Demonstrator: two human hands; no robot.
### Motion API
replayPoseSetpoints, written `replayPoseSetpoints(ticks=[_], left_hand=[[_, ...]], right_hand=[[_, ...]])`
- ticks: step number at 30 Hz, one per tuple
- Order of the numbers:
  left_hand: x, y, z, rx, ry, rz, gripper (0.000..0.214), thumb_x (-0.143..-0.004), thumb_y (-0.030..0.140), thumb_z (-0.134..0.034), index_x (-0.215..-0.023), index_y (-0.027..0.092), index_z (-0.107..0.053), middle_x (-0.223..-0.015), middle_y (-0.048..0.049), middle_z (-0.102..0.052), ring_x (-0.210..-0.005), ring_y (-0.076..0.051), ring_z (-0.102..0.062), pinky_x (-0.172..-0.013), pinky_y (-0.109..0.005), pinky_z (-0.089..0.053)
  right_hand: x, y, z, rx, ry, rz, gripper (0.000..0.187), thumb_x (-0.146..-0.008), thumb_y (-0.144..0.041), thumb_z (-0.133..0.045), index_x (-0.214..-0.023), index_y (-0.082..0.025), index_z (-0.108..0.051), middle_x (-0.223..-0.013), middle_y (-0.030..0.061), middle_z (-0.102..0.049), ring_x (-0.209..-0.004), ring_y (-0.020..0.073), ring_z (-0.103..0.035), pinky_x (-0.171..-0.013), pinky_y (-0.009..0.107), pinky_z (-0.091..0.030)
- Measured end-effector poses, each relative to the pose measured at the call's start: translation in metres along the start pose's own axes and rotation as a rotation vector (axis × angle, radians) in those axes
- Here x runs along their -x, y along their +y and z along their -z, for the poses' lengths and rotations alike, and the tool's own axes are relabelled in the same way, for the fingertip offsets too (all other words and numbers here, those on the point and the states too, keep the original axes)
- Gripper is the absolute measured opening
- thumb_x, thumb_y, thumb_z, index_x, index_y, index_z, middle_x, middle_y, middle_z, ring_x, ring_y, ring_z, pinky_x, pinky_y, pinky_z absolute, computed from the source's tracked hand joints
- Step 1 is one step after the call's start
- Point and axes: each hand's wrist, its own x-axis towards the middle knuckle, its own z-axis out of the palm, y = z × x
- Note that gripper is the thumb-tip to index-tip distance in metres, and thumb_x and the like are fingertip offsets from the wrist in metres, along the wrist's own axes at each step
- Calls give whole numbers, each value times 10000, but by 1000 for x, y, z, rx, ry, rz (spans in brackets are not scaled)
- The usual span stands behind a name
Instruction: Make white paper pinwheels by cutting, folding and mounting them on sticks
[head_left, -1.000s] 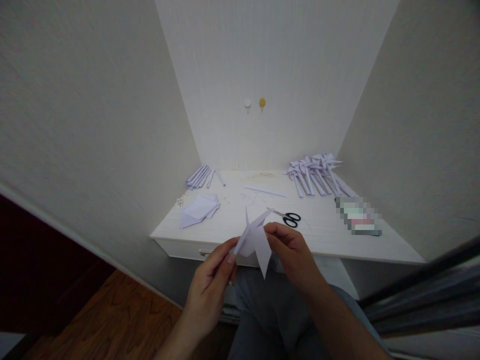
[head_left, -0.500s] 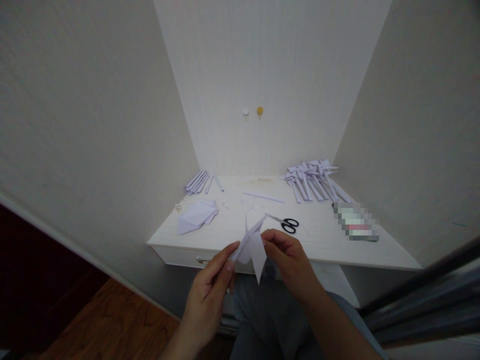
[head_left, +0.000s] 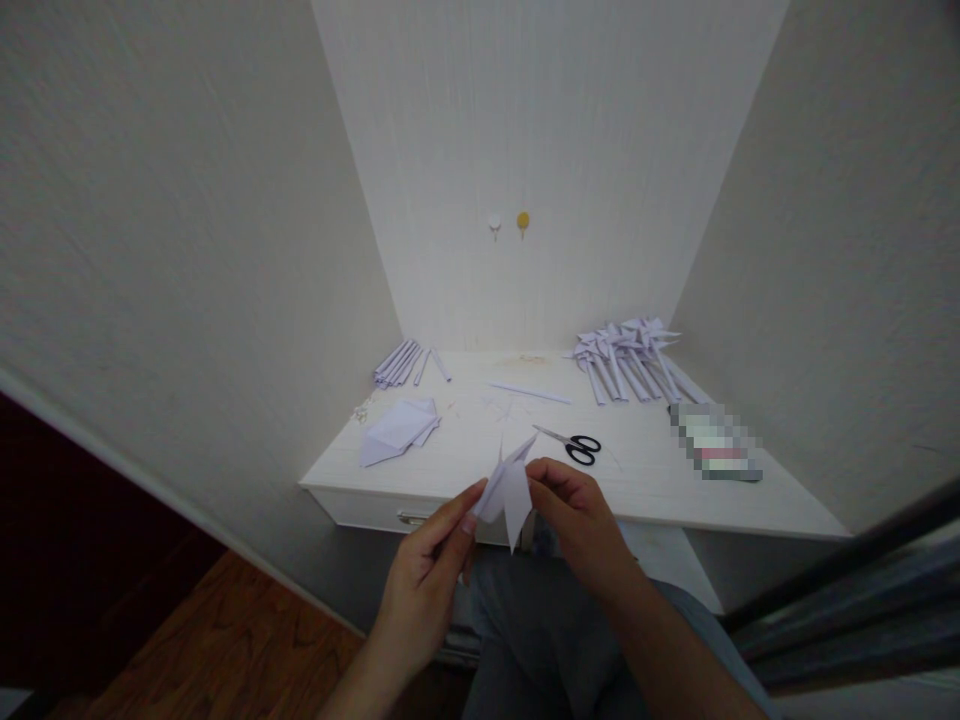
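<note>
Above my lap, in front of the desk edge, a white paper pinwheel (head_left: 513, 492) is held between both hands. My left hand (head_left: 431, 560) pinches its left side between thumb and fingers. On the other side, my right hand (head_left: 574, 510) is closed on the paper near its middle; the fingertips are partly hidden behind it. One pointed blade hangs downward, another points up and right. Just beyond the pinwheel, scissors with black handles (head_left: 581, 449) lie on the white desk (head_left: 480, 465).
Finished paper pinwheels on sticks (head_left: 626, 360) are heaped at the back right. Rolled paper sticks (head_left: 399, 363) lie back left, near a stack of paper sheets (head_left: 401, 430). A single paper stick (head_left: 529, 393) lies mid-desk. A blurred-out flat object (head_left: 716, 443) is at the right. Walls enclose three sides.
The pinwheel has turned slightly in my hands, its hanging blade shifting a little left and up. Both hands keep their hold. The view has shifted slightly.
</note>
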Motion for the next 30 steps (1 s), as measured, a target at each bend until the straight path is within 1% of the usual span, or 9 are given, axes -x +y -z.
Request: replayPoseSetpoints(ticks=[6, 9, 11, 13, 15, 17, 20, 25, 30], left_hand=[[-1, -5, -1, 26, -2, 30, 486, -959, 471, -622, -1334, 175, -715, -687, 0, -612, -603, -132, -512, -591, -246, -425], [-3, -3, -1, 26, 23, 24, 452, -945, 458, -637, -1282, 173, -734, -746, -20, -667, -613, -140, -550, -593, -250, -452], [-6, 1, -1, -10, 49, -22, 383, -935, 423, -650, -1218, 188, -759, -881, -57, -724, -706, -164, -614, -634, -257, -484], [-8, 6, 1, -86, 64, -112, 298, -938, 362, -649, -1162, 214, -779, -1009, -78, -740, -856, -194, -656, -714, -266, -506], [-12, 12, 3, -172, 74, -219, 242, -938, 306, -651, -1124, 236, -788, -1049, -73, -734, -942, -203, -657, -789, -274, -505], [-15, 18, 5, -225, 90, -299, 212, -937, 277, -657, -1098, 247, -792, -1014, -57, -727, -939, -193, -652, -834, -281, -497], [-19, 27, 6, -232, 105, -360, 190, -929, 263, -675, -1076, 245, -796, -953, -43, -724, -907, -185, -656, -833, -283, -502], [-24, 32, 4, -198, 107, -390, 79, -874, 228, -733, -882, 215, -811, -893, -53, -746, -875, -202, -677, -801, -297, -523], [-22, 28, 7, -122, 78, -383, 56, -847, 218, -765, -846, 206, -820, -855, -58, -754, -839, -204, -684, -771, -301, -538]], right_hand=[[-1, 1, 0, -13, 8, -26, 268, -802, -419, -768, -708, -189, -667, -635, -13, -620, -610, 145, -528, -621, 277, -421], [-1, 2, -1, 10, 3, -14, 267, -818, -425, -758, -722, -190, -676, -647, -12, -622, -623, 148, -533, -634, 279, -432], [0, 3, -1, 31, -2, 7, 263, -833, -427, -744, -735, -191, -683, -660, -9, -622, -642, 154, -543, -646, 283, -439], [0, 4, -1, 46, -13, 23, 258, -852, -425, -727, -749, -192, -685, -671, -7, -620, -661, 159, -551, -658, 286, -443], [1, 5, -1, 42, -29, 25, 253, -866, -422, -717, -763, -193, -683, -681, -7, -620, -670, 160, -553, -666, 287, -444], [1, 6, -1, 34, -42, 25, 260, -875, -425, -713, -768, -192, -676, -689, -7, -618, -676, 159, -550, -671, 286, -444], [3, 4, -3, 24, -59, 13, 261, -872, -419, -727, -769, -186, -671, -697, -9, -606, -670, 150, -533, -660, 277, -434], [7, 1, -7, 3, -91, -11, 263, -854, -426, -751, -784, -185, -673, -698, -8, -608, -659, 148, -522, -639, 275, -419], [10, 2, -7, 44, -103, 3, 265, -884, -433, -729, -799, -187, -674, -698, -13, -597, -658, 145, -505, -629, 272, -403]])
